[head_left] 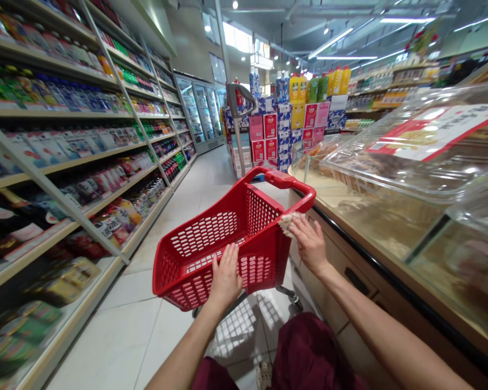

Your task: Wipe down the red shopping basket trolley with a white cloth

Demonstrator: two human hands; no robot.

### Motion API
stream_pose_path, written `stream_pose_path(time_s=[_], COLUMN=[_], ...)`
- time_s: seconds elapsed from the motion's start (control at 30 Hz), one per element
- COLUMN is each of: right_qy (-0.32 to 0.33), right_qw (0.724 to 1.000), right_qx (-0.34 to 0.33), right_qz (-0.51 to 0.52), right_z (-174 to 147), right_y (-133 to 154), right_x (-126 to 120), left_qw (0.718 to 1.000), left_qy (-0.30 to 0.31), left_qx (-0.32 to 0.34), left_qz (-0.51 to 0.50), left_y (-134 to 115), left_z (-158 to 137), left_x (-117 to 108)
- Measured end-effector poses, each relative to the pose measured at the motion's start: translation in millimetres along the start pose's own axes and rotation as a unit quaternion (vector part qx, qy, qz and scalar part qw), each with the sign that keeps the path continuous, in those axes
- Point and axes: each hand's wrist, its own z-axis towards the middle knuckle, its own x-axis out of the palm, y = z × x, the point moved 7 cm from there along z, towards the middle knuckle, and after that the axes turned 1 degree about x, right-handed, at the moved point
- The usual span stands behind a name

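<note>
A red plastic shopping cart [260, 271] with perforated sides stands in front of me, its basket bare inside. My left hand [226, 276] lies against the near side of the basket, fingers stretched out over the top rim and thumb a little apart. Under the fingers of my right hand [311, 244] is a crumpled whitish cloth [289, 222], pressed on the cart's rim just below the handle [287, 180]. The palm side of both hands is hidden. Dark wheels show beneath the basket.
Shelves of bottles and cans [85, 146] line the left side. Close on the right is a display counter [374, 233] with clear plastic food boxes [423, 179]. Stacked drink cartons [270, 141] stand ahead, beside a grey-handled pole [238, 135]. White tiles [142, 319] cover the floor.
</note>
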Motion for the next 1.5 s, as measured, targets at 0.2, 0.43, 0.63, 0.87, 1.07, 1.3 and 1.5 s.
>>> stream_pose_path(time_s=[0.2,0.43,0.63,0.87,1.07,1.3,1.5], right_qy=[0.092,-0.042,0.092,-0.063,0.048,0.022,0.130], right_qw=[0.995,0.997,0.995,0.994,0.995,1.000,0.976], right_qx=[-0.032,0.060,-0.031,0.085,-0.086,0.002,-0.174], right_qz=[0.018,-0.022,0.018,-0.010,0.022,-0.003,-0.015], right_z=[-38.7,52.7,-31.6,57.0,36.5,73.3,61.8], right_y=[-1.1,-48.3,-15.2,-69.0,-43.2,-39.5,8.6], right_x=[12.9,-16.5,19.0,-25.6,-11.6,-3.0,20.3], left_qw=[1.000,1.000,1.000,1.000,0.999,0.999,1.000], left_qy=[0.000,-0.020,-0.019,-0.023,-0.034,-0.029,-0.012], left_qx=[0.002,0.003,0.009,0.007,0.024,0.012,0.008], left_qz=[-0.013,-0.006,-0.009,-0.009,0.002,0.016,0.025], left_y=[1.6,2.5,3.5,3.9,1.6,0.6,2.8], left_z=[-0.5,-0.8,-1.0,-1.3,-2.7,-3.2,-3.4], left_x=[3.1,3.0,3.6,4.9,3.3,2.4,5.1])
